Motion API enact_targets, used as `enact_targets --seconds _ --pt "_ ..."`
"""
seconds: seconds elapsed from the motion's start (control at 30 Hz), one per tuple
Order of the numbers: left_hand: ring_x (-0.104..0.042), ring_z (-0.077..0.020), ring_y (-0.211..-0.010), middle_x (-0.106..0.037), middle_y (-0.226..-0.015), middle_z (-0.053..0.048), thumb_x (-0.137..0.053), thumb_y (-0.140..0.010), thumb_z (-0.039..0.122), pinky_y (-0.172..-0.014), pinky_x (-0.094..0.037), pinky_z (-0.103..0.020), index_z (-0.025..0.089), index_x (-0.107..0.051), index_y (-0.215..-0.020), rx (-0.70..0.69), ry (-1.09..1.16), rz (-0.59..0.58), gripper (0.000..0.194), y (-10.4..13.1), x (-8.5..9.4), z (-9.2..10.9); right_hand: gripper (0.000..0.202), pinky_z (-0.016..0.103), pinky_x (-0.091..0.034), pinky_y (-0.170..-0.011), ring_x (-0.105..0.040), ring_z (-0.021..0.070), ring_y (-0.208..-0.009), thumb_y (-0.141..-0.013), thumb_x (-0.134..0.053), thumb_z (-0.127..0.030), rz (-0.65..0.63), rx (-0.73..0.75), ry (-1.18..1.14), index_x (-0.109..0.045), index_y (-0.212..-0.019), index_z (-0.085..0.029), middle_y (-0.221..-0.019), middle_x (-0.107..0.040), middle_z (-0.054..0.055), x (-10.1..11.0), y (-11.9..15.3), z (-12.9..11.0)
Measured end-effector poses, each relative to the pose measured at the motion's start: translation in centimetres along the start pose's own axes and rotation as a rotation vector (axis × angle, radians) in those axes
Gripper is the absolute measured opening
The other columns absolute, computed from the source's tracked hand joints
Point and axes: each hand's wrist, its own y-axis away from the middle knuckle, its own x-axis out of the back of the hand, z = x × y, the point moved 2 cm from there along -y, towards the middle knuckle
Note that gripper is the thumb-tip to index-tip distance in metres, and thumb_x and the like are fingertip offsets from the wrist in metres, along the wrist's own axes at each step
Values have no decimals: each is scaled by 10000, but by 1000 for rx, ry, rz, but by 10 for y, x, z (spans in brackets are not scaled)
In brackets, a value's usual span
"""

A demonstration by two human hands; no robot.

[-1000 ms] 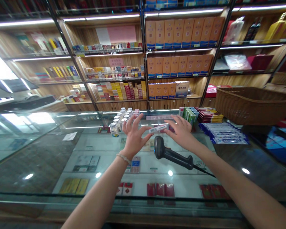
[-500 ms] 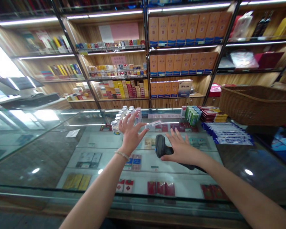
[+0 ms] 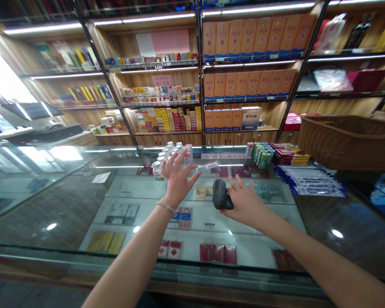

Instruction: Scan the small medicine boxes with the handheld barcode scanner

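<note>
Above the glass counter, my left hand point(image 3: 179, 179) pinches one end of a small white barcoded pack point(image 3: 207, 167) between thumb and forefinger, its other fingers spread. To the right, my right hand point(image 3: 244, 201) is wrapped round a black handheld scanner point(image 3: 221, 195), whose head points left; the handle is mostly hidden by the hand. The scanner's head is a little below and right of the pack, with a gap between them. White-capped bottles point(image 3: 157, 169) stand just behind my left hand.
Green cans point(image 3: 263, 159), red and yellow packets point(image 3: 290, 154), blue-white packs point(image 3: 309, 180) and a wicker basket point(image 3: 346, 145) are at the counter's right. A white paper point(image 3: 101, 177) lies left. Behind stand shelves of orange boxes point(image 3: 235, 40). The glass counter point(image 3: 192, 267) has a front edge near me.
My right hand has closed more around the scanner, and the scanner's head has turned and shifted slightly. My left hand still holds the pack in nearly the same place.
</note>
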Motion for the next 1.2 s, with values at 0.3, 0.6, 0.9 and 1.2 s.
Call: enact_targets --seconds 0.3,0.6,0.9,1.2 --pt "-337 -356 -1514 -496 -1602 -23 -734 -893 497 -1264 -93 -640 342 -784 -1006 28 10 -6 199 1 -2 -8 562 672 -372 -1163 -353 460 -1527 -846 -633 -281 41 -29 100 -621 -1364 -63 -1643 -380 271 -4 -2 9" --pt "-332 -352 -1516 -504 -1601 -27 -737 -890 502 -1260 -105 -632 334 -783 -1007 32 -10 25 210 1 -6 -14 477 377 -530 -763 -733 346 -1048 -892 -587 -400 273 -164 25 -611 -1320 -191 -1353 -687 143 38 -2 34" --pt "-353 -343 -1514 -517 -1594 -20 -738 -889 479 -1265 -80 -606 343 -776 -987 43 -25 47 172 1 -3 -18 494 341 -525 -746 -735 296 -900 -793 -676 -349 291 -5 -415 -653 -1273 -235 -962 -792 54 39 3 26" --pt "-377 -339 -1497 -555 -1561 -33 -721 -902 479 -1247 -116 -605 339 -771 -969 48 -33 80 164 1 -1 -22 340 229 -404 -432 -503 114 -427 -801 -653 -291 53 -15 -864 -684 -1124 -189 -693 -691 -14 22 10 -12"
